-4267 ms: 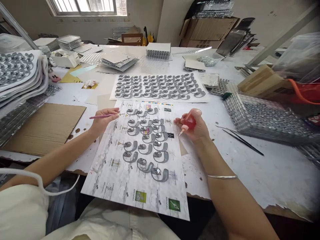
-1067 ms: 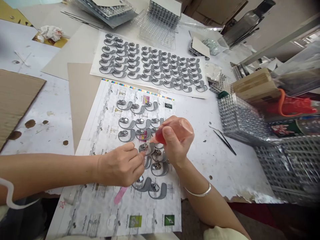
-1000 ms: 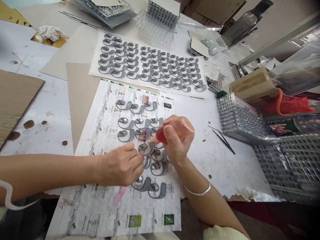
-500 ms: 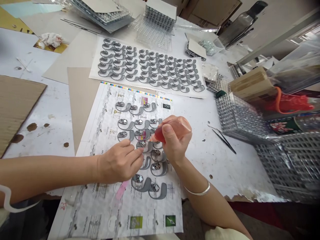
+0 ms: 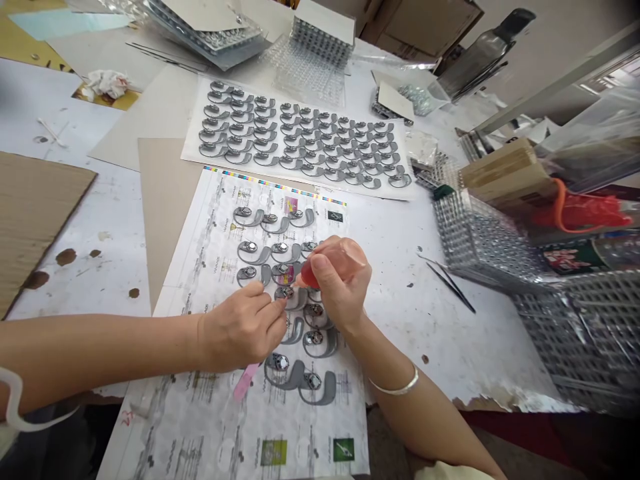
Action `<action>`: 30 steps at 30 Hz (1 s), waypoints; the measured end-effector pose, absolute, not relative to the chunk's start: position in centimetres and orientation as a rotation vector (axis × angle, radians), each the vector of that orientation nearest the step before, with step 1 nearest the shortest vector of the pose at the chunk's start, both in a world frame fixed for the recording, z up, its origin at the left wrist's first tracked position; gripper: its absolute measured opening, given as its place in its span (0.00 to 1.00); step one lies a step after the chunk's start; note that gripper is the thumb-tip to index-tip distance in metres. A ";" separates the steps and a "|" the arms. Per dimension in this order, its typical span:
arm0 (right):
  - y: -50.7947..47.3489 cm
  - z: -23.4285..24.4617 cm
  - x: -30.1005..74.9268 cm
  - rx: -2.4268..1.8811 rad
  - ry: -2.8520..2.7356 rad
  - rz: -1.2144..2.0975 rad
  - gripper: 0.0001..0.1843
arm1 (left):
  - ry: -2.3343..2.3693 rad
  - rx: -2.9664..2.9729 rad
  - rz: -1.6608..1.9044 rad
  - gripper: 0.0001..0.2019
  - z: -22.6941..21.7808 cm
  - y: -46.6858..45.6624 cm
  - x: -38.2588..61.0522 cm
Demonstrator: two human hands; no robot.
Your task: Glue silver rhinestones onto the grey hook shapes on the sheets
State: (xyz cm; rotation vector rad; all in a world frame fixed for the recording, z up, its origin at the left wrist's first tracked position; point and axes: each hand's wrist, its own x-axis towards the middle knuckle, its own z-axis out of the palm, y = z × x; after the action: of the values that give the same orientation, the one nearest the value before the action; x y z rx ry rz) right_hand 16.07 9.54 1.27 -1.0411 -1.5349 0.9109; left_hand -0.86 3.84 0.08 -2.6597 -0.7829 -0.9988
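My right hand [image 5: 343, 287] is wrapped round a soft, clear squeeze bottle [image 5: 345, 260] with red liquid in it. The bottle tilts down to the left, its nozzle close to the stone-set end of a curved grey metal piece [image 5: 284, 293]. Beside that piece, my left hand [image 5: 245, 327] is closed with the fingertips near its edge; what they pinch is hidden. A pink stick [image 5: 245, 382] shows from under the left hand, and I cannot tell whether it is held. Several similar grey pieces [image 5: 320, 387] lie in rows on the printed sheet [image 5: 210, 427] around both hands.
Beyond the printed sheet lies a white sheet [image 5: 193, 143] filled with rows of similar pieces. Black tweezers [image 5: 453, 287] rest to the right, near stacked clear trays [image 5: 480, 233]. A cardboard sheet [image 5: 40, 207] is at left, and a crumpled tissue [image 5: 107, 83] behind it.
The bottle in my right hand has shifted slightly left and down, bringing its nozzle closer to the grey piece by my left fingertips. The left hand has barely moved.
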 end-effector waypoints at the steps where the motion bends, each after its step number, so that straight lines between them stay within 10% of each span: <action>1: 9.5 1.3 16.0 -1.044 -1.552 0.903 0.15 | -0.777 -2.659 -0.994 0.09 0.0 3.8 -0.8; 30: 9.5 1.0 15.7 -0.971 -1.607 0.873 0.13 | -0.784 -2.700 -0.956 0.11 -0.1 3.9 -0.8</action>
State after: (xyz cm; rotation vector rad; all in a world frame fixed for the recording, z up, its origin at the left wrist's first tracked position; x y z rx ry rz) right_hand 15.75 9.48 1.02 -0.9711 -1.6071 0.8728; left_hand -0.81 3.93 -0.11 -2.7004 -0.7844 -0.9559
